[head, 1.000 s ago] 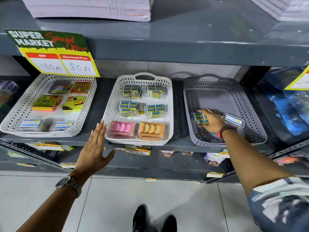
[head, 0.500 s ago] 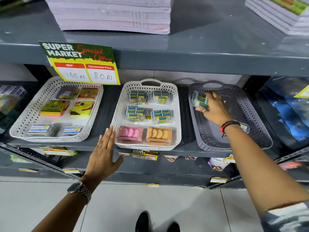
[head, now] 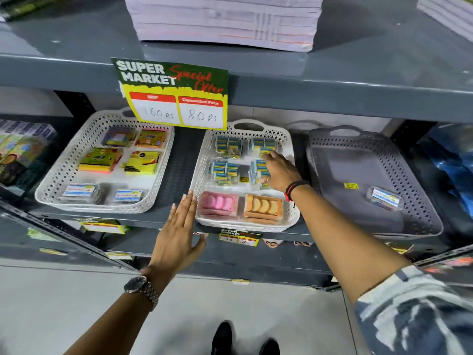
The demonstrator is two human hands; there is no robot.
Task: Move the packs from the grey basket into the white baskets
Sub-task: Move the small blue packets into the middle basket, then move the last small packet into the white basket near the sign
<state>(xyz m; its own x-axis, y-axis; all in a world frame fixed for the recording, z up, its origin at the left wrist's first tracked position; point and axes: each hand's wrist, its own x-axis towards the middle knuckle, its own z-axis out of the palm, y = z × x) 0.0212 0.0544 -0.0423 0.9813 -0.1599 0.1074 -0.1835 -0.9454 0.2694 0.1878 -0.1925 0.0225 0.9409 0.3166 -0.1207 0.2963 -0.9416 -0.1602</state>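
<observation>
The grey basket point(head: 419, 201) stands on the right of the shelf and holds one clear pack with a white and blue label point(head: 384, 198). My right hand point(head: 281, 172) reaches into the middle white basket point(head: 202, 160), fingers closed on a blue and yellow pack point(head: 258, 172) that rests among several like packs. A pink pack point(head: 220, 202) and an orange pack point(head: 263, 206) lie at that basket's front. My left hand point(head: 176, 237) is flat and open, fingertips at the basket's front left corner. The left white basket point(head: 58, 172) holds several other packs.
A green and yellow price sign point(head: 176, 98) hangs from the upper shelf edge over the two white baskets. Paper stacks point(head: 225, 21) lie on the upper shelf. Blue bags point(head: 455, 165) sit right of the grey basket. A lower shelf and grey floor are below.
My right hand lifted the blue and yellow pack out of the grey basket and carried it left into the middle white basket. My left hand stayed near that basket's corner.
</observation>
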